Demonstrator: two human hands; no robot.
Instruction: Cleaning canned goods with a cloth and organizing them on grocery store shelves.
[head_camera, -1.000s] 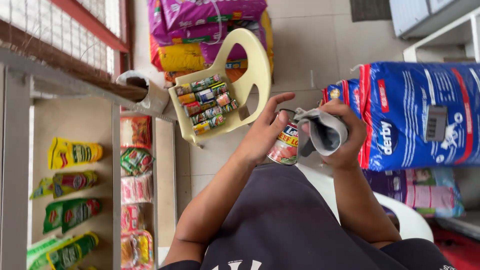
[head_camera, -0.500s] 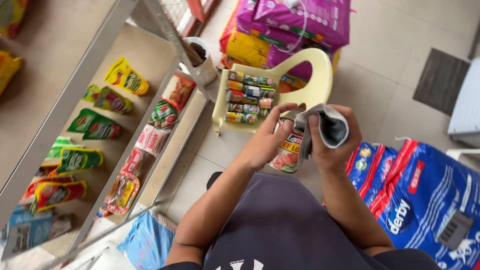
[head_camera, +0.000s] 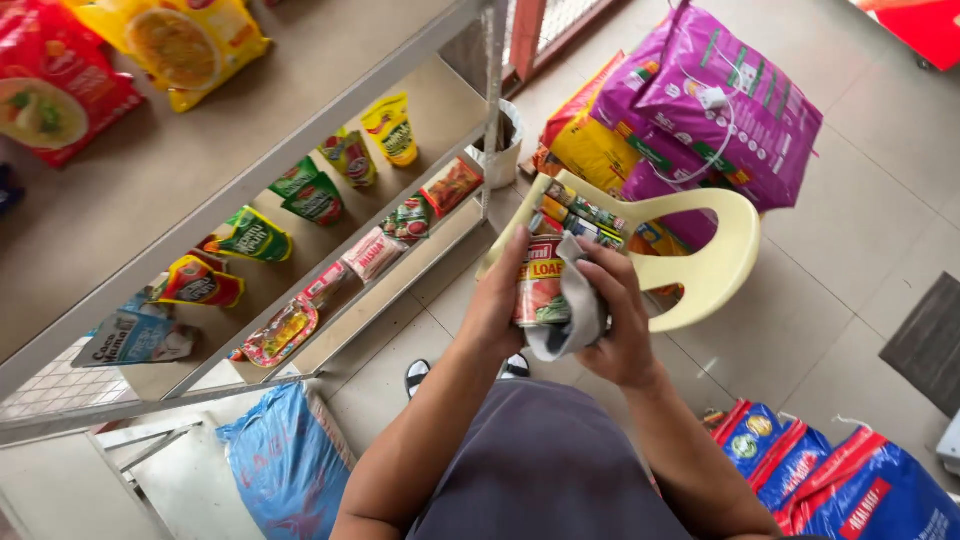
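I hold a red tin can upright in front of my chest. My left hand wraps around its left side. My right hand presses a grey cloth against the can's right side. Just beyond my hands stands a pale yellow plastic chair whose seat carries several more cans. My grey shirt fills the bottom of the view.
A grey metal shelf rack at left holds coloured pouches and sachets. Purple and yellow sacks lie behind the chair. Blue and red sacks sit at lower right, a blue bag at lower left. The floor is tiled.
My view has swung, so the shelf rack now fills the left side. Both hands have kept hold of the can and cloth, with the cloth shifted around the can's side.
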